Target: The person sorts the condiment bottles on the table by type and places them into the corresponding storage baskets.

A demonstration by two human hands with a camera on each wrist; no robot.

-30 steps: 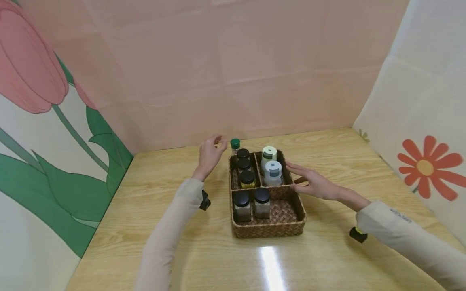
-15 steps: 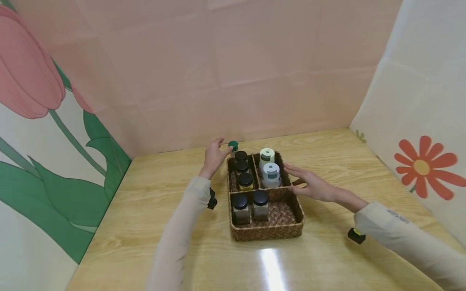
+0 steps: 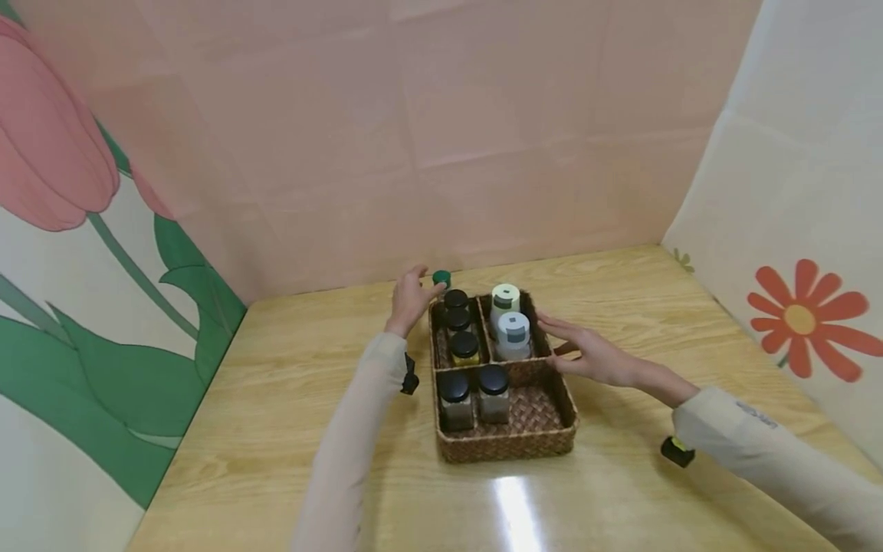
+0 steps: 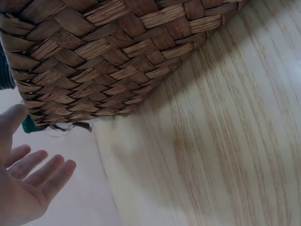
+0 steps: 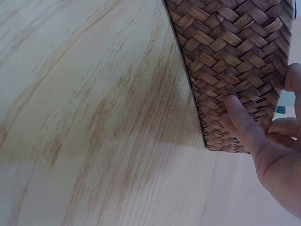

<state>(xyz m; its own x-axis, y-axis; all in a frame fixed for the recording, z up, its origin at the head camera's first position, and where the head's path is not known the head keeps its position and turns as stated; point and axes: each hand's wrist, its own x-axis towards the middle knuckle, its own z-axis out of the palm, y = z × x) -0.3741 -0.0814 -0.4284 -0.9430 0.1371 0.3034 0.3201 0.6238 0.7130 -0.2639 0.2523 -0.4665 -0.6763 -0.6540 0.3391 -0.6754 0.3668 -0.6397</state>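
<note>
A woven brown basket [image 3: 507, 446] with three compartments stands on the table. My left hand [image 3: 410, 300] is at its back left corner, thumb close to the green cap of a bottle [image 3: 441, 277] behind the basket. In the left wrist view, the fingers [image 4: 40, 172] are spread and relaxed, and most of the bottle is hidden. My right hand [image 3: 596, 354] rests against the basket's right side with extended fingers [image 5: 244, 120] on the weave. Black-capped jars [image 3: 464, 345] line the back left compartment; two white-capped bottles [image 3: 513, 331] stand in the back right one.
Two black-capped jars [image 3: 493, 392] stand at the left of the front compartment. The wooden table [image 3: 297, 406] meets a pink backdrop [image 3: 331, 153] behind the basket. Flower-printed panels [image 3: 800, 192] flank both sides.
My left hand has moved right, its thumb coming up to the green cap. The right hand stays on the basket's side. The head view has shifted slightly.
</note>
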